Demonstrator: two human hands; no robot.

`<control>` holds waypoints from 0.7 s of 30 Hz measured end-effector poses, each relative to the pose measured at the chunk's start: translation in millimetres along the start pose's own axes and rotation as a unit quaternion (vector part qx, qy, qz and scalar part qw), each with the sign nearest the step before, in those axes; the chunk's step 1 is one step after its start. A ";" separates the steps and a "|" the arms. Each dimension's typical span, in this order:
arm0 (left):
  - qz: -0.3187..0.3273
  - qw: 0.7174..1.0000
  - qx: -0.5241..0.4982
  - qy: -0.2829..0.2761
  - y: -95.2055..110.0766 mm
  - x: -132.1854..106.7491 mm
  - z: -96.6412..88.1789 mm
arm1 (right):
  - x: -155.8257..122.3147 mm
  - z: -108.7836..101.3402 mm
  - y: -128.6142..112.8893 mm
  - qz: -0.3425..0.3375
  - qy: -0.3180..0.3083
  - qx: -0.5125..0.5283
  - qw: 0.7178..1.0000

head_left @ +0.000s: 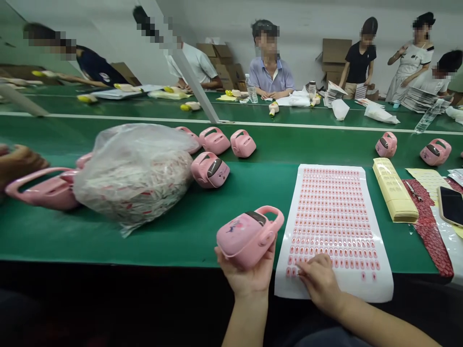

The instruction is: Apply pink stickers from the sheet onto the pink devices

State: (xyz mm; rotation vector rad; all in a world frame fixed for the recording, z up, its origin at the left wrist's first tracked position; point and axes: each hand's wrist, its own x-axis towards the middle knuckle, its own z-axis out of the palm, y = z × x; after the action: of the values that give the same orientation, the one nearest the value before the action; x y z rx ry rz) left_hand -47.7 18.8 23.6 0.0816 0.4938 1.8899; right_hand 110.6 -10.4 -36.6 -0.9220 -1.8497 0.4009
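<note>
My left hand [249, 274] grips a pink toy case [249, 236] with a loop handle, held up at the near edge of the green belt [181, 226]. My right hand [320, 282] rests on the lower left of a white sheet of small pink stickers [334, 226], its fingertips pinched on a sticker near the bottom row.
A clear plastic bag of small parts [137, 171] lies left of centre. Several pink cases [210, 169] lie on the belt. A stack of yellow sheets [395, 195], red sheets and a phone [451, 205] sit at right. Another person's hand [18, 161] holds a case at far left. People work across the table.
</note>
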 end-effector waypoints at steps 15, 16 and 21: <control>-0.055 0.880 0.411 -0.231 -29.5 -30.8 -2.1 | 104.6 -107.5 -32.6 0.184 -0.191 0.115 0.957; -0.033 0.862 0.434 -0.261 -30.0 -30.1 -3.6 | 105.4 -107.7 -33.3 0.193 -0.204 0.105 0.954; 0.100 0.727 0.513 -0.446 -28.2 -23.4 -15.2 | 110.7 -111.4 -36.7 0.213 -0.243 0.088 0.942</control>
State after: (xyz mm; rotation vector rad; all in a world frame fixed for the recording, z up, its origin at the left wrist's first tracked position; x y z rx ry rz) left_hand -18.5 1.1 3.4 1.7452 0.7849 1.3030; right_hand 169.2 34.2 107.0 -1.1735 -1.9954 1.1299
